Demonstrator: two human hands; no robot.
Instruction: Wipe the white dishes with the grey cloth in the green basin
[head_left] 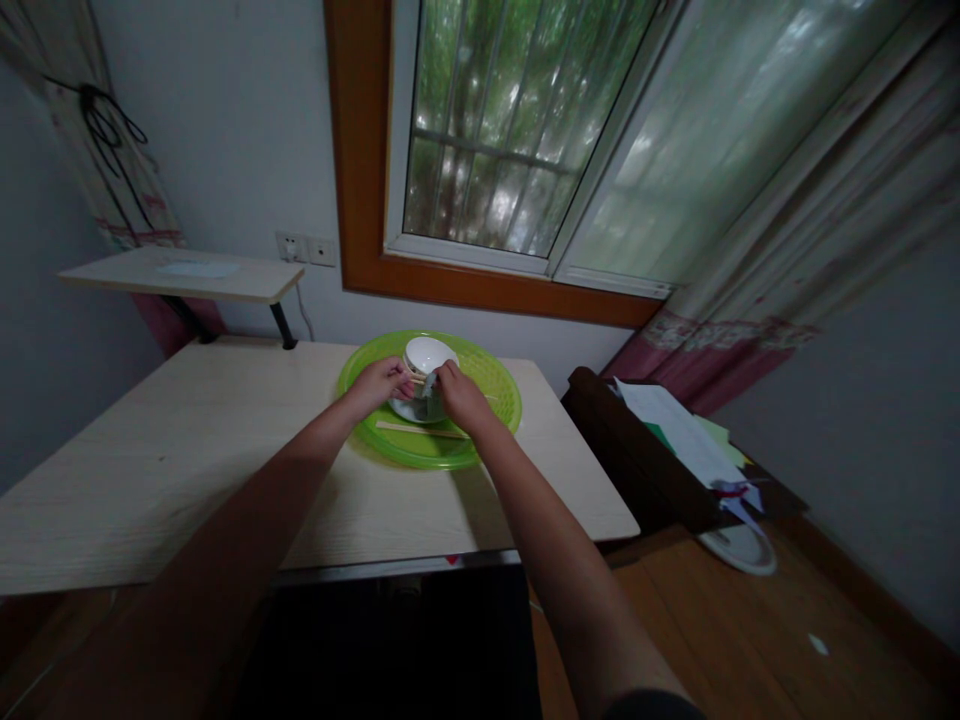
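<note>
Over a round green plastic tray (354,375), both of my hands are closed and close together. My left hand (382,384) grips pale wooden chopsticks (417,378), which run across toward the right. Fingers of my right hand (460,396) pinch a small greyish cloth (430,386) against the sticks; a thin stick end shows past that hand. Just behind my fingers sits a white bowl (429,354). A white dish (409,411) lies below them, partly hidden by the cloth. Along the tray's near side rests another pair of chopsticks (420,430).
The tray stands on a pale wooden table (225,440). A small raised shelf (180,275) with black legs is at the back left. Behind is a barred window (517,130). To the right, a dark brown piece of furniture (637,455) holds papers (675,425).
</note>
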